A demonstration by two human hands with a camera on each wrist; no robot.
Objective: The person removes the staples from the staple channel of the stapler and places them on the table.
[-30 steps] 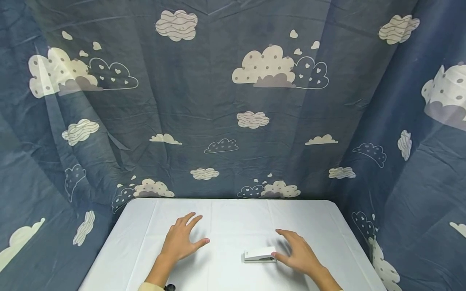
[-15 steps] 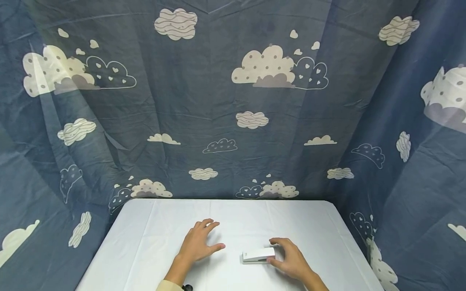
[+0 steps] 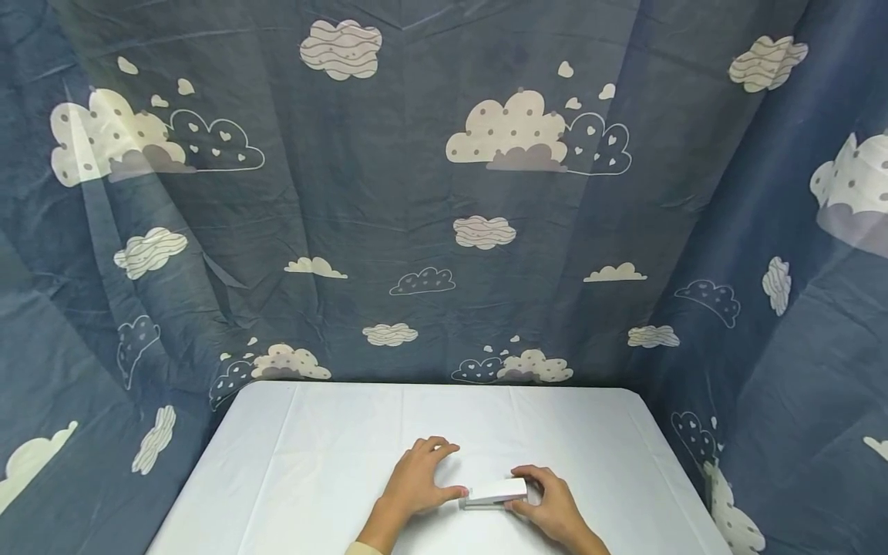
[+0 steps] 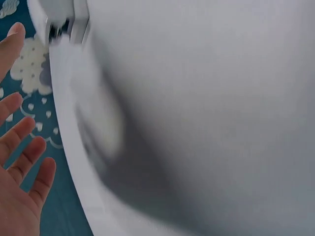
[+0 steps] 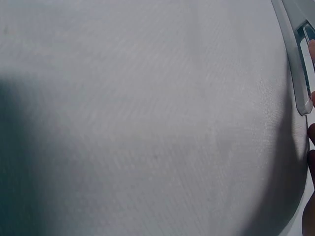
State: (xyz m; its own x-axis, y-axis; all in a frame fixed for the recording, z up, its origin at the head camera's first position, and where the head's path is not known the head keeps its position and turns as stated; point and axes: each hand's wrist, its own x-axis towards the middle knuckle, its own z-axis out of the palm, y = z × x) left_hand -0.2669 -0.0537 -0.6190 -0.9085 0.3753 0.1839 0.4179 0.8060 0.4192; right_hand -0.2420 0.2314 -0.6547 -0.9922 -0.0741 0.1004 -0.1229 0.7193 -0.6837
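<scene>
White stapler [image 3: 496,492] sits flat on the table [image 3: 312,455], near the front edge, a bit right of centre. Long axis runs roughly left-right from where the person sits.

Right hand [image 3: 548,505] is on the stapler's right end: fingers curled over the top and far side, thumb on the near side. That reads as a grip. The stapler looks to be down on the cloth, not lifted.

Left hand [image 3: 419,482] is just left of the stapler, palm down, fingers loosely spread and lightly bent. Thumb tip reaches the stapler's left end; touching or just short of it, can't tell from the head view. It holds nothing.

Left wrist view: blurred. Left hand's fingers [image 4: 22,147] are spread and mostly straight, so open and relaxed. The stapler's end [image 4: 61,22] shows at the top left corner, apart from the fingers in that frame. The table cover fills the rest.

Right wrist view: mostly white cloth. A sliver of the stapler [image 5: 295,64] runs down the right edge, with fingertips [image 5: 311,132] showing at the frame border beside it. Too little shows there to confirm the grip.

The table is covered in a plain white cloth with fold creases. Behind and on both sides hangs a dark blue curtain [image 3: 416,193] printed with pale clouds, coming right down to the table's back edge.
</scene>
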